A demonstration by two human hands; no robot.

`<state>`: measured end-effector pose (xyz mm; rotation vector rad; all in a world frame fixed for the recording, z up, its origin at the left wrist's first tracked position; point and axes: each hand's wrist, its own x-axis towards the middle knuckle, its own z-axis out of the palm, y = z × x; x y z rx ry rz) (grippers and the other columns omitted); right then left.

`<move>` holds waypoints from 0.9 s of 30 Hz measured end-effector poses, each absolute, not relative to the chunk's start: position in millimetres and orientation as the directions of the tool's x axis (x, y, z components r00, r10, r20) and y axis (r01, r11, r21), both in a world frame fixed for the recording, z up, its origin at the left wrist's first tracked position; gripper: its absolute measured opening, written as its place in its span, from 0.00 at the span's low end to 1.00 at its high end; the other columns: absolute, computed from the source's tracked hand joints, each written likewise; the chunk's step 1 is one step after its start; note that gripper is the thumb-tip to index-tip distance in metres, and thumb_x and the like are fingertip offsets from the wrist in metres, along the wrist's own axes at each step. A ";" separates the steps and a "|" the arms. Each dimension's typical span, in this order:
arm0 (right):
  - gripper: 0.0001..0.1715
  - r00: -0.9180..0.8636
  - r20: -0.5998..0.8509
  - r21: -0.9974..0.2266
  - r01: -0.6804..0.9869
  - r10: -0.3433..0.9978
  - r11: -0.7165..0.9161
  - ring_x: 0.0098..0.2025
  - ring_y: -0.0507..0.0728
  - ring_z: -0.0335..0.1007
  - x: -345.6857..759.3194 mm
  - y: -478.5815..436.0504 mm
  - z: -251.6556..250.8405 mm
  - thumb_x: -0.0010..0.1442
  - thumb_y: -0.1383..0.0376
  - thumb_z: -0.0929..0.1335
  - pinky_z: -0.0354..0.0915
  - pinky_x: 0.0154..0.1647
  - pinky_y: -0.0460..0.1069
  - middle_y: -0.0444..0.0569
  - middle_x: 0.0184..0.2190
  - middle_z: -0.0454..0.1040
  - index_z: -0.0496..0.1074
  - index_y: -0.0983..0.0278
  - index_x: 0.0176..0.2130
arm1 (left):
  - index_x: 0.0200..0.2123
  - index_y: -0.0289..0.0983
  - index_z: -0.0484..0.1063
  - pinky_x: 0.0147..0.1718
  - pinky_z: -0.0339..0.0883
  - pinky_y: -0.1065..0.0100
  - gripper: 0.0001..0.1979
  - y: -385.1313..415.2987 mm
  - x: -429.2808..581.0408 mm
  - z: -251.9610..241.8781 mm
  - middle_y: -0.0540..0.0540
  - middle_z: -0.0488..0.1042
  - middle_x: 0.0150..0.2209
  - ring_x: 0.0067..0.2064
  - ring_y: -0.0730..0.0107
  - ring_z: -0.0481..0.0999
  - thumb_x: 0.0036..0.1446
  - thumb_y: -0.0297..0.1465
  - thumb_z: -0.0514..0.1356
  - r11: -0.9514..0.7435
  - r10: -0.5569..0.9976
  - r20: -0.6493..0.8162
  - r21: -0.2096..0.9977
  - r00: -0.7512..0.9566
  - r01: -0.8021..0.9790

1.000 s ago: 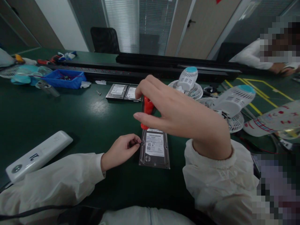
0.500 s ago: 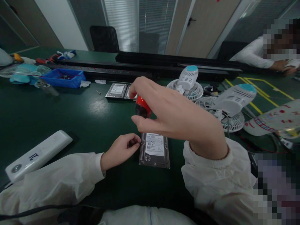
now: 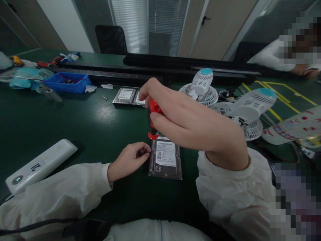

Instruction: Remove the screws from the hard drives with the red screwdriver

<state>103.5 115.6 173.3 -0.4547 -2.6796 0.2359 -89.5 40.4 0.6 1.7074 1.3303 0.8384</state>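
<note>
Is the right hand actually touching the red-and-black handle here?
Touching. The head view shows the right hand gripping the red-and-black handle, with the thumb lying directly against its side.

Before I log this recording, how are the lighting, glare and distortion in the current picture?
Head view: dim light, a pale glare patch on the green table beyond the left hand; head view: the door leans outward, likely lens distortion; head view: fine print on the near hard drive unreadable.

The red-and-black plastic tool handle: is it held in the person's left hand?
No, the right hand grips the red-and-black plastic tool handle.
</note>
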 end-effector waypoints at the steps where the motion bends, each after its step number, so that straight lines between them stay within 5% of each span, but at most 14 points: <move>1: 0.11 -0.870 0.360 -0.227 0.267 0.335 0.937 0.40 0.51 0.67 103.0 115.0 173.7 0.75 0.66 0.58 0.63 0.44 0.50 0.48 0.46 0.72 0.62 0.67 0.53 | 0.35 0.37 0.74 0.31 0.67 0.68 0.05 40.4 -89.5 0.5 0.48 0.78 0.31 0.32 0.67 0.76 0.62 0.31 0.59 -0.132 0.973 0.031 0.887 0.228 0.443; 5: 0.17 -0.855 0.339 -0.172 0.355 0.394 0.919 0.39 0.53 0.69 101.6 113.1 174.7 0.76 0.54 0.61 0.63 0.43 0.51 0.46 0.38 0.72 0.65 0.66 0.47 | 0.36 0.37 0.74 0.31 0.66 0.68 0.05 40.6 -89.4 -0.5 0.48 0.78 0.32 0.31 0.68 0.75 0.62 0.31 0.60 -0.132 0.974 0.032 0.884 0.222 0.448; 10: 0.16 -0.876 0.371 -0.163 0.265 0.308 0.950 0.49 0.54 0.69 102.3 116.4 173.2 0.75 0.65 0.57 0.64 0.50 0.52 0.53 0.53 0.71 0.64 0.69 0.55 | 0.37 0.36 0.75 0.32 0.67 0.67 0.06 40.6 -89.9 -1.3 0.47 0.78 0.32 0.33 0.66 0.76 0.62 0.32 0.59 -0.120 0.974 0.018 0.887 0.225 0.447; 16: 0.23 -0.840 0.361 -0.164 0.369 0.404 0.915 0.34 0.51 0.67 102.1 118.1 171.9 0.75 0.53 0.61 0.61 0.40 0.49 0.42 0.34 0.71 0.65 0.67 0.58 | 0.36 0.37 0.74 0.30 0.66 0.69 0.04 40.3 -90.0 0.0 0.49 0.77 0.31 0.31 0.69 0.75 0.62 0.31 0.60 -0.133 0.975 0.032 0.878 0.221 0.459; 22: 0.17 -0.864 0.377 -0.244 0.254 0.333 0.936 0.45 0.52 0.67 102.3 118.3 171.7 0.73 0.66 0.58 0.61 0.45 0.50 0.52 0.54 0.69 0.62 0.70 0.57 | 0.36 0.37 0.75 0.31 0.67 0.69 0.05 39.8 -89.3 1.4 0.48 0.78 0.32 0.32 0.67 0.76 0.62 0.31 0.60 -0.132 0.973 0.029 0.884 0.230 0.448; 27: 0.15 -0.867 0.372 -0.164 0.289 0.331 0.943 0.33 0.50 0.61 98.8 118.7 171.6 0.74 0.57 0.63 0.54 0.37 0.48 0.43 0.35 0.69 0.67 0.67 0.48 | 0.35 0.37 0.74 0.31 0.67 0.68 0.05 40.0 -88.8 0.2 0.48 0.77 0.31 0.31 0.68 0.75 0.62 0.31 0.60 -0.142 0.974 0.045 0.883 0.221 0.447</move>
